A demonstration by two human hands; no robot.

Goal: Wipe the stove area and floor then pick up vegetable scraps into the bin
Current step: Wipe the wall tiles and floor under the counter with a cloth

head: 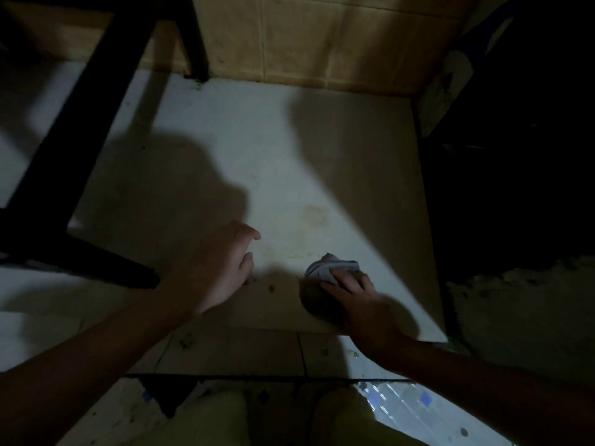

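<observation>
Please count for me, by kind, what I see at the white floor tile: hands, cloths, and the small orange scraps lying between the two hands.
hands: 2, left hand and right hand
cloth: 1, bunched under the right hand
orange scraps: 2
total: 5

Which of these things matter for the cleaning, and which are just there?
Part of the job: cloth in the right hand, yellowish stain, small scraps, white floor.
Just lying about: black stand legs, tiled wall, plastic sheet.
</observation>
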